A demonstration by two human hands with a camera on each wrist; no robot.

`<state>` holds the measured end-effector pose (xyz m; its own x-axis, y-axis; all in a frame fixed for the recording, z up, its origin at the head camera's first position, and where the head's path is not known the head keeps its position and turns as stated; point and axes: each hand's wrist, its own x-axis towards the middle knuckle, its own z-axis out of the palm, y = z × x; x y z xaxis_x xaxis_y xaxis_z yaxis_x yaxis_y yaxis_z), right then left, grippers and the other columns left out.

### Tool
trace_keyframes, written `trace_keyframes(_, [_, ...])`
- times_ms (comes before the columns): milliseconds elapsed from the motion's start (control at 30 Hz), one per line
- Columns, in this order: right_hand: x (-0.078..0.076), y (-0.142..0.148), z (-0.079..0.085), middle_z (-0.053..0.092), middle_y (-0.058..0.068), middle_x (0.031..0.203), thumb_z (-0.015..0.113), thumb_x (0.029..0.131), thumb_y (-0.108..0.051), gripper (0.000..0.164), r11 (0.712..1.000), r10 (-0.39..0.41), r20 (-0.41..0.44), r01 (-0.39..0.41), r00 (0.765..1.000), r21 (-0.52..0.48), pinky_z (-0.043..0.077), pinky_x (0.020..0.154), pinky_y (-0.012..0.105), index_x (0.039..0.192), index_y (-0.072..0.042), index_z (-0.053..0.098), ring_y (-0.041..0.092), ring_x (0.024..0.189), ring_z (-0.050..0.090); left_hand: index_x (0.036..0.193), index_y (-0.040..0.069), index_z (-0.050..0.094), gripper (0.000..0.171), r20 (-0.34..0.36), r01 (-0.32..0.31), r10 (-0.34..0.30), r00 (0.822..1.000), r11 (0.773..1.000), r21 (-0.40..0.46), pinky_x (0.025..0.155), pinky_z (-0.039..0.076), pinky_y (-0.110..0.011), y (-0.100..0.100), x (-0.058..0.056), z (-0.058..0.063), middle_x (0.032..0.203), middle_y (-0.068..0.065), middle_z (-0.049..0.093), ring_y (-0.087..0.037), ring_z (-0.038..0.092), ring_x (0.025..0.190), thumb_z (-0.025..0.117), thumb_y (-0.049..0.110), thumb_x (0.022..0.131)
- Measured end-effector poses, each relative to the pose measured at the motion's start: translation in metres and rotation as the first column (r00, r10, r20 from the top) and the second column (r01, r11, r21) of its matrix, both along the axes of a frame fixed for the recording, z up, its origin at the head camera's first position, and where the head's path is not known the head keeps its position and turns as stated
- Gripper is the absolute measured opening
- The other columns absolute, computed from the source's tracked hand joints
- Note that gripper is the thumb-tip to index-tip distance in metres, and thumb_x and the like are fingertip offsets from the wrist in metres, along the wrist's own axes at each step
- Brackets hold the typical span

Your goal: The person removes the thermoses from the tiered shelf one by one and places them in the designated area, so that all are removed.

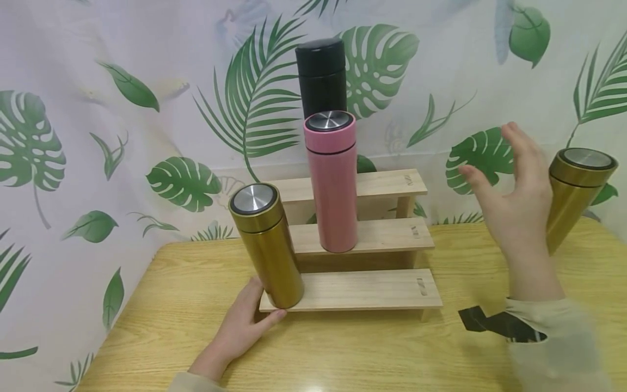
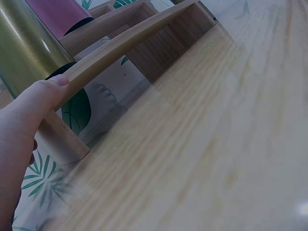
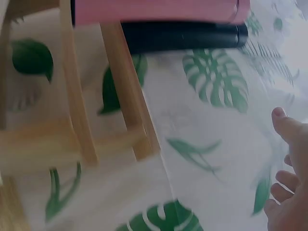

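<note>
Yellowish wood grain covered the table [image 1: 352, 359]. At the near left, the left hand [image 1: 241, 321] gripped a wooden stand [image 1: 362, 288] by the left end of its lowest step, with the thumb on the near edge. The long axis of this stand ran from left to right, and its three steps rose toward the far side. On the lowest step, at the left, stood a gold bottle [image 1: 271, 258], its long axis upright and its lid up. More to the right, the right hand [image 1: 524, 204] was raised, holding nothing, with the thumb spread widely from the fingers. One step farther stood a pink bottle [image 1: 335, 193], also upright. Behind the right hand was a second gold bottle [image 1: 572, 204], lid up; whether the hand touched it, I could not tell. Upright on the top step was a black bottle [image 1: 321, 76]. Farthest hung a white cloth [image 1: 147, 38] with green leaves.
</note>
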<state>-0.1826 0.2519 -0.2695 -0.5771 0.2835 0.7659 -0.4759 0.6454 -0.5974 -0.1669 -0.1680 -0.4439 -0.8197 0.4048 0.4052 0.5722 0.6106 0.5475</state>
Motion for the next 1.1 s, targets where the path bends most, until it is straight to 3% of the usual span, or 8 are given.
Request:
trace_keyframes(100, [0.002,-0.020,-0.001,0.039,-0.002,0.147,0.075,0.083,-0.015,0.066,0.994,0.105,-0.001,-0.105,0.995,0.033,0.026,0.109,0.026,0.142,-0.011,0.045,0.010,0.135,0.031,0.145,0.034,0.030,0.068,-0.001,-0.001,0.001,1.000,1.000,-0.001,0.095,0.041,-0.047,-0.001,0.000,0.000,0.124,0.012,0.049,-0.011,0.047,0.111,0.067,0.041,0.088])
trace_keyframes(233, [0.003,-0.039,-0.004,0.040,0.002,0.146,0.075,0.084,-0.025,0.068,0.974,0.213,0.004,-0.212,0.977,0.072,0.029,0.108,0.026,0.142,-0.009,0.044,0.014,0.134,0.033,0.145,0.034,0.031,0.068,0.000,0.002,-0.002,1.000,1.000,0.004,0.097,0.040,-0.047,0.000,-0.001,0.001,0.127,0.011,0.048,-0.011,0.046,0.114,0.067,0.041,0.087])
trace_keyframes(367, [0.003,-0.058,-0.010,0.040,0.005,0.146,0.076,0.082,-0.012,0.071,0.941,0.326,0.054,-0.329,0.944,0.073,0.032,0.107,0.028,0.144,-0.009,0.041,0.017,0.133,0.036,0.144,0.034,0.032,0.067,0.003,0.005,-0.005,1.000,1.000,0.008,0.097,0.040,-0.046,0.000,-0.001,0.001,0.128,0.011,0.048,-0.011,0.046,0.115,0.067,0.041,0.087])
trace_keyframes(433, [0.003,-0.068,-0.015,0.040,0.004,0.145,0.076,0.080,-0.006,0.076,0.921,0.378,0.096,-0.385,0.921,0.066,0.034,0.106,0.029,0.146,-0.011,0.038,0.018,0.133,0.037,0.144,0.034,0.032,0.067,0.004,0.005,-0.005,1.000,1.000,0.007,0.097,0.040,-0.046,0.000,-0.001,0.001,0.127,0.012,0.048,-0.011,0.046,0.114,0.067,0.041,0.087])
trace_keyframes(667, [-0.004,-0.101,-0.040,0.034,0.005,0.149,0.076,0.083,-0.021,0.082,0.867,0.482,0.287,-0.498,0.828,-0.020,0.037,0.104,0.038,0.150,-0.017,0.029,0.026,0.132,0.038,0.143,0.034,0.033,0.066,0.000,0.000,0.000,1.000,1.000,0.006,0.096,0.041,-0.045,0.000,-0.001,-0.001,0.125,0.012,0.049,-0.011,0.047,0.112,0.067,0.041,0.087])
trace_keyframes(900, [-0.013,-0.121,-0.061,0.033,0.008,0.149,0.076,0.082,-0.021,0.086,0.804,0.589,0.342,-0.574,0.732,-0.154,0.038,0.103,0.037,0.151,-0.010,0.024,0.024,0.131,0.040,0.143,0.034,0.033,0.066,0.000,0.007,-0.007,1.000,1.000,0.006,0.096,0.041,-0.045,0.000,-0.001,0.000,0.125,0.012,0.048,-0.010,0.046,0.112,0.067,0.041,0.088])
trace_keyframes(967, [-0.014,-0.124,-0.063,0.034,0.011,0.147,0.076,0.082,-0.017,0.086,0.797,0.601,0.334,-0.578,0.726,-0.177,0.039,0.102,0.037,0.150,-0.009,0.024,0.025,0.129,0.042,0.144,0.033,0.032,0.066,0.006,0.009,-0.009,1.000,1.000,0.003,0.096,0.041,-0.045,0.000,-0.001,0.000,0.126,0.011,0.048,-0.011,0.046,0.113,0.067,0.041,0.087])
trace_keyframes(1100, [-0.013,-0.131,-0.065,0.038,0.015,0.142,0.077,0.079,-0.014,0.088,0.823,0.564,0.331,-0.548,0.757,-0.150,0.043,0.098,0.039,0.149,-0.006,0.025,0.028,0.125,0.046,0.144,0.032,0.032,0.067,0.017,0.012,-0.012,1.000,1.000,-0.007,0.097,0.040,-0.044,-0.001,-0.001,0.001,0.126,0.009,0.048,-0.012,0.046,0.113,0.067,0.042,0.088])
